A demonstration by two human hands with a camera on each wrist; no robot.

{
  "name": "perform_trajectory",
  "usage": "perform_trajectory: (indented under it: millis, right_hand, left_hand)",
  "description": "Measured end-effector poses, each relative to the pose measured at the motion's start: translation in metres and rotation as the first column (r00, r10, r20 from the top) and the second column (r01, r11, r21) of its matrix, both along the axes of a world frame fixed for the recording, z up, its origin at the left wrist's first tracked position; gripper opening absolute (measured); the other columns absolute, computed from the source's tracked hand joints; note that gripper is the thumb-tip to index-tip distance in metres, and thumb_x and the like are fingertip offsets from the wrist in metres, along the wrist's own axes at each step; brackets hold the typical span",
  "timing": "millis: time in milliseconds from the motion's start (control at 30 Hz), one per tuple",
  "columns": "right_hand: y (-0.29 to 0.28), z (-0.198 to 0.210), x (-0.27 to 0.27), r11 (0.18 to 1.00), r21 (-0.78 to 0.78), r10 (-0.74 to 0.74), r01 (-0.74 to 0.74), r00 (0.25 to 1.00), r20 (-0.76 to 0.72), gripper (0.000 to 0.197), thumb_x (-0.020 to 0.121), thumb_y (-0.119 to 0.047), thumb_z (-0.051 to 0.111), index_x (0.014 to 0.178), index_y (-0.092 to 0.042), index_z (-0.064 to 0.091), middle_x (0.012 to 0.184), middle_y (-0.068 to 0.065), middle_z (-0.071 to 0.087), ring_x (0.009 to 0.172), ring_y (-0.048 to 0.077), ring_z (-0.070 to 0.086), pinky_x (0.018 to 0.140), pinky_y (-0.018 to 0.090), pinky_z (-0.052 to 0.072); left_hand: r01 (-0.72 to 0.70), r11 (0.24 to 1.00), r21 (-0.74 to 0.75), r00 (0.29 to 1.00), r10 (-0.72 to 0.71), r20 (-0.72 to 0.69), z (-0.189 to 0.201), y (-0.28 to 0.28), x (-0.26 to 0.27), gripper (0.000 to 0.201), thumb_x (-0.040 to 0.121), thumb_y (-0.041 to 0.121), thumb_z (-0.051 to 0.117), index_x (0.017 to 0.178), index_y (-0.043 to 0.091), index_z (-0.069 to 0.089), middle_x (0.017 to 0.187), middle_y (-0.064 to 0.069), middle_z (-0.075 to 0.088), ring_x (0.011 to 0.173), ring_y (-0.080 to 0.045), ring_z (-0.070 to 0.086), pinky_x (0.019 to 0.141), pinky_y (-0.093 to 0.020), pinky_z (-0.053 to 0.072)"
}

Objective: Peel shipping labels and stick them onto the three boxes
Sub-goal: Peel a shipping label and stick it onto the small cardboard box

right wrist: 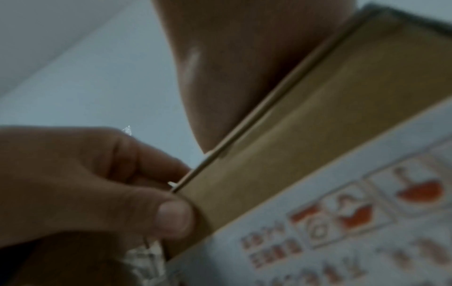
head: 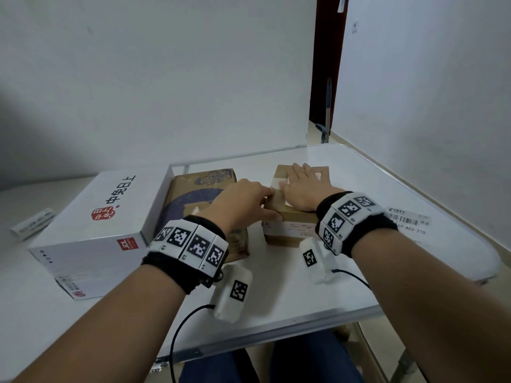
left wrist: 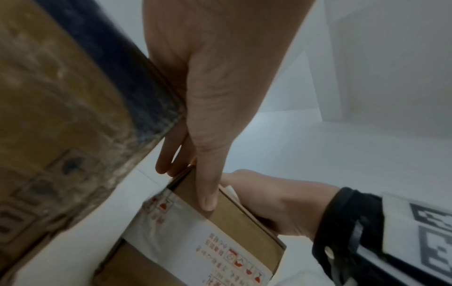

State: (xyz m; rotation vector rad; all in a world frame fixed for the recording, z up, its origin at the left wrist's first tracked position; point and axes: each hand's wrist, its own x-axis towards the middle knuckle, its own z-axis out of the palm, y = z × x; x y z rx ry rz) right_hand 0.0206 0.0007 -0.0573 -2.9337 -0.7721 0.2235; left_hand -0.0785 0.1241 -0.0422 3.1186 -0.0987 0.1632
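1. My right hand (head: 305,186) lies flat, fingers straight, palm down on top of the small brown box (head: 290,225). It presses and is not curled round anything.
2. My left hand (head: 243,203) grips the same box at its near-left top corner: thumb (left wrist: 208,195) against the front face, fingers (left wrist: 171,162) down the left side. The fingertips nearly meet my right thumb at the top edge.
3. Under my right palm sits a pale strip (head: 279,181) on the box top. It shows just left of the hand and looks like a label, but I cannot tell how much of it is stuck down.
4. Below my left thumb, the front face carries a white sticker with red handling symbols (left wrist: 195,232).
5. Just left of my left hand is the larger brown box (head: 199,189) with blue print, close beside the small one. In the left wrist view a gap of white surface (head: 276,286) shows between them.
6. Further left of that grip lies the flat white box (head: 110,214) with red logo and black characters.
7. Right of my right wrist, a barcode label sheet (head: 409,219) lies flat on the surface.
8. Far left, well apart from both hands, lies a small white printed item (head: 33,222), too blurred to identify.
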Motion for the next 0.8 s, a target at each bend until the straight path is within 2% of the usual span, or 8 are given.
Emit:
perform_trajectory:
  millis: [100,233,400,633,800]
  right_hand:
    - [0.008,-0.001,-0.011,0.998,-0.014,0.063,-0.063,0.998,0.011,0.069,0.099,-0.046,0.022,0.154,-0.013,0.000,0.163,0.006,-0.007,0.150,0.024,-0.009,0.118,0.052,-0.005]
    - [0.006,-0.005,-0.013,0.999,0.032,0.043,-0.043,0.999,0.018,0.066,0.099,-0.044,0.018,0.154,-0.012,-0.001,0.163,0.005,-0.007,0.150,0.022,-0.010,0.119,0.051,-0.005]
    - [0.005,-0.006,-0.021,0.998,0.052,0.019,-0.019,1.000,0.003,0.062,0.101,-0.039,0.014,0.154,-0.012,-0.002,0.163,0.004,-0.006,0.150,0.021,-0.009,0.120,0.050,-0.005]
    - [0.003,-0.005,-0.030,0.999,0.049,0.019,-0.021,1.000,0.023,0.061,0.101,-0.039,0.011,0.154,-0.013,-0.001,0.163,0.003,-0.007,0.150,0.021,-0.008,0.120,0.049,-0.005]
    - [-0.002,-0.006,-0.040,0.998,0.051,0.027,-0.029,0.999,0.046,0.060,0.101,-0.039,0.009,0.154,-0.013,-0.002,0.163,0.002,-0.006,0.150,0.020,-0.008,0.120,0.050,-0.006]
  left_hand:
    - [0.002,1.000,-0.030,1.000,-0.002,0.020,-0.002,0.002,0.000,0.039,0.082,0.055,0.062,0.100,0.020,0.063,0.087,0.000,0.065,0.072,-0.015,0.047,0.065,-0.028,0.035]
    - [-0.017,0.999,-0.038,1.000,0.018,0.025,-0.004,0.002,0.002,0.040,0.080,0.056,0.063,0.099,0.021,0.064,0.085,0.003,0.063,0.074,-0.015,0.049,0.064,-0.028,0.037]
    - [-0.034,0.997,-0.074,0.999,0.035,0.006,-0.004,0.004,0.004,0.040,0.078,0.056,0.063,0.101,0.023,0.067,0.092,0.003,0.069,0.083,-0.018,0.061,0.065,-0.030,0.046]
    - [-0.058,0.996,-0.067,0.997,0.061,0.043,-0.003,0.001,0.002,0.028,0.085,0.046,0.057,0.101,0.027,0.070,0.088,0.002,0.071,0.076,-0.019,0.061,0.060,-0.026,0.044]
    - [-0.074,0.988,-0.133,0.997,0.077,0.017,-0.002,-0.001,-0.001,0.023,0.084,0.042,0.057,0.097,0.029,0.071,0.086,0.005,0.072,0.081,-0.017,0.065,0.068,-0.032,0.054]
